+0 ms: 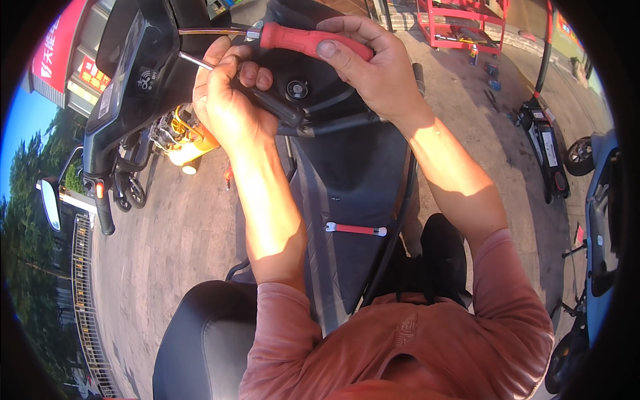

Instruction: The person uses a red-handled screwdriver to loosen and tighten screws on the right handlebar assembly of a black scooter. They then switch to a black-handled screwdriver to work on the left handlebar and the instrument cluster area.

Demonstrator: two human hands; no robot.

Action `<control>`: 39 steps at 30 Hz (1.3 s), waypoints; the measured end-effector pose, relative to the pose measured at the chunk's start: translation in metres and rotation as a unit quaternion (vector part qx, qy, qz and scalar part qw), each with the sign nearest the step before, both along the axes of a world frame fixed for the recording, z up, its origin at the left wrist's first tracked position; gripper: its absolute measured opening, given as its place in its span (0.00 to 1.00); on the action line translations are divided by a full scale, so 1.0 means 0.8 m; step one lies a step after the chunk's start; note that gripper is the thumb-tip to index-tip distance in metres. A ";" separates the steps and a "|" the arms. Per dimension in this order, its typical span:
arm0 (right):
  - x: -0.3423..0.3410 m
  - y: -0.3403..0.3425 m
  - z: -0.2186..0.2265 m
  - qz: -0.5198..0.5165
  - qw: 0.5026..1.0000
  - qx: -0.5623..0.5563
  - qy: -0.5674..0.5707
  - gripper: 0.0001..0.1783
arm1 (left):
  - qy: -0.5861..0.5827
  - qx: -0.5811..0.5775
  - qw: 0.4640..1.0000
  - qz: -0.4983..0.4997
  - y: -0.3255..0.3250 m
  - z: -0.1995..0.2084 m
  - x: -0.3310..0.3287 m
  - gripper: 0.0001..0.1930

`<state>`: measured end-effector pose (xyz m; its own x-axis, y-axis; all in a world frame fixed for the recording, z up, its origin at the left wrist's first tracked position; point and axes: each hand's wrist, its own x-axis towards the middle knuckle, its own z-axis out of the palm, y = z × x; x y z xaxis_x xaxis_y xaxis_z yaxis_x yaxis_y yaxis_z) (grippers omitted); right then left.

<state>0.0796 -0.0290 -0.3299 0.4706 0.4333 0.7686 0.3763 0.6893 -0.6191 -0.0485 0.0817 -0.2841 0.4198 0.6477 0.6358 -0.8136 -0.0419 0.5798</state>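
My right hand (370,63) grips the red handle of a screwdriver (300,39), whose shaft points left into the black handlebar housing (143,60) of a scooter. My left hand (227,100) is closed around a black-handled tool (277,107) with a thin metal shaft that also reaches toward the housing. Both hands are close together above the scooter's dark front panel (333,93). The tool tips are hidden behind the housing.
A red-handled wrench (357,230) lies on the scooter's black footboard (347,193). The black seat (200,340) is at the lower left. A yellow machine (190,137) stands on the pavement to the left, a red cart (463,23) is at the top, and other scooters (550,153) are parked on the right.
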 end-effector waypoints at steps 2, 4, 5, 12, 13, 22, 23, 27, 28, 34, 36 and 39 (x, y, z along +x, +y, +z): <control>0.007 0.000 0.003 0.023 0.999 -0.012 0.030 0.19 | 0.008 -0.014 1.000 0.025 -0.002 0.000 0.000 0.18; 0.009 0.002 0.005 0.030 0.999 0.006 0.021 0.19 | 0.040 0.002 0.999 0.009 -0.007 0.001 -0.003 0.21; 0.009 0.003 0.005 0.022 1.000 0.017 0.006 0.19 | 0.055 0.000 0.998 0.017 -0.011 -0.003 -0.006 0.21; 0.007 0.003 0.005 0.037 0.999 0.015 0.019 0.20 | 0.047 0.005 0.999 -0.011 0.003 -0.014 -0.017 0.20; 0.007 0.002 0.005 0.040 0.999 0.003 0.031 0.20 | 0.026 -0.028 0.999 -0.019 0.006 -0.017 -0.016 0.20; 0.010 -0.003 0.009 0.058 0.997 -0.012 0.047 0.19 | 0.076 0.046 0.996 -0.011 -0.003 -0.038 -0.033 0.28; 0.010 -0.002 0.008 0.065 0.997 -0.013 0.049 0.19 | 0.075 0.063 0.995 -0.012 -0.001 -0.039 -0.037 0.28; 0.013 -0.001 0.007 0.049 0.998 -0.016 0.040 0.19 | 0.068 0.040 0.996 0.041 0.007 -0.052 -0.024 0.20; 0.014 -0.001 0.006 0.048 0.998 -0.016 0.043 0.18 | 0.077 0.017 0.995 0.061 0.008 -0.054 -0.016 0.18; 0.012 0.001 0.005 0.049 0.997 -0.012 0.054 0.18 | -0.029 0.000 0.998 0.049 0.001 -0.058 0.008 0.12; 0.011 0.001 0.006 0.051 0.997 -0.011 0.057 0.18 | -0.035 0.008 0.996 0.076 -0.002 -0.056 0.010 0.12; 0.011 0.001 0.006 0.046 0.997 -0.019 0.053 0.17 | -0.011 0.016 0.990 0.141 -0.004 -0.055 0.010 0.12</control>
<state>0.0886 -0.0283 -0.3248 0.5045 0.5064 0.6993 0.2434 0.6936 -0.6780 -0.0408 0.0787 -0.3277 0.2110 0.7166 0.6648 -0.7796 -0.2869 0.5567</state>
